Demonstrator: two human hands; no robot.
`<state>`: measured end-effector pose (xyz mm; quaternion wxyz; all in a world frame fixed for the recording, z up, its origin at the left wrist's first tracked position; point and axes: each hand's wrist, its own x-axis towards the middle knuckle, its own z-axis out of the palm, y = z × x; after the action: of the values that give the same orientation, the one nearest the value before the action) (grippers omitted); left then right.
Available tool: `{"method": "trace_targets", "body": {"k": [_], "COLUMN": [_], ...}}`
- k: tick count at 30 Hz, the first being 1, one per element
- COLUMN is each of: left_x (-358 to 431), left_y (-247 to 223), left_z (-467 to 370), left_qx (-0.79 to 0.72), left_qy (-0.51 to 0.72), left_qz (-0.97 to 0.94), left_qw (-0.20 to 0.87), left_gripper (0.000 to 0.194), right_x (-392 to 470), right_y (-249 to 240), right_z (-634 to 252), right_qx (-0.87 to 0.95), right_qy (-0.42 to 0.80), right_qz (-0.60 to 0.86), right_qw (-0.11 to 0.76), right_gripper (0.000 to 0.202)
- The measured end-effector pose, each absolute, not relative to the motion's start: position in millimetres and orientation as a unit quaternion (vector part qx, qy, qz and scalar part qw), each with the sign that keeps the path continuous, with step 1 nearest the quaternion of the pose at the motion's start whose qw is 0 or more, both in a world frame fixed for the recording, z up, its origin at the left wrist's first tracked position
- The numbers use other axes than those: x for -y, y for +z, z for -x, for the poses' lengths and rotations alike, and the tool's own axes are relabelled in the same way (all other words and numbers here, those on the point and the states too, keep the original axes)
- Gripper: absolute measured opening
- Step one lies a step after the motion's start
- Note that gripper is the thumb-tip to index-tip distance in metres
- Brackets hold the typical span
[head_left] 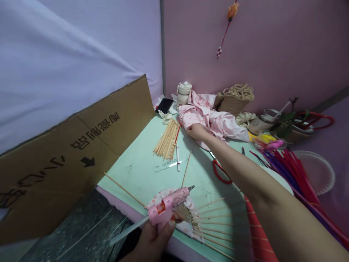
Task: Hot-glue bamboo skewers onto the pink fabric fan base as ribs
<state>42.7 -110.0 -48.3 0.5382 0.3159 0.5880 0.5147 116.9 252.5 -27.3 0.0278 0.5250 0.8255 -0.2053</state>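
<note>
My left hand (156, 236) is wrapped round a pink glue gun (169, 205), its tip pointing right and a clear glue stick out of its back. Under the gun lies a round piece with patterned fabric (188, 230), with several thin sticks (215, 223) fanning out from it. My right arm reaches across the table, and my right hand (194, 131) has its fingers pressed together at the pink patterned cloth (218, 122), near the top of a bundle of wooden sticks (167, 140). What its fingertips hold, if anything, is too small to tell.
A ruler (170, 165), a marker (178, 157) and red-handled scissors (221, 172) lie mid-table. At the back are a phone (165, 105), a bottle (183, 95) and a twine roll (236, 100). Cardboard (81, 145) stands left; coloured stems (297, 174) lie right.
</note>
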Motion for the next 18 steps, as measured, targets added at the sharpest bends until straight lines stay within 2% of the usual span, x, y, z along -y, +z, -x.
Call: {"method": "trace_targets", "body": {"k": [5,9,12,18], "left_x": [113.0,114.4,114.3,114.6], "left_y": [-61.9,-68.3,-67.1,-70.4], "left_z": [-37.5,-30.4,-28.7,-37.4], "left_qx": [-0.587,-0.582,-0.574,-0.550], "left_qy": [0.523,0.506,0.493,0.558], "left_qz": [-0.336,-0.368,-0.380,-0.355], "left_qw": [0.518,0.519,0.532,0.510], "left_gripper": [0.042,0.036,0.034,0.038], "right_x": [-239.9,-217.1,-202.8,-182.7], "right_y": [-6.8,-3.3,-7.9,-16.0], "right_z": [-137.8,-160.1,-176.2,-203.7], "right_qx": [-0.813,-0.792,-0.763,-0.712], "right_qy": [-0.290,-0.350,-0.393,-0.436], "right_qz": [-0.505,-0.496,-0.499,-0.512], "right_qw": [-0.009,-0.069,-0.117,-0.202], "right_gripper": [0.036,0.017,0.016,0.017]}}
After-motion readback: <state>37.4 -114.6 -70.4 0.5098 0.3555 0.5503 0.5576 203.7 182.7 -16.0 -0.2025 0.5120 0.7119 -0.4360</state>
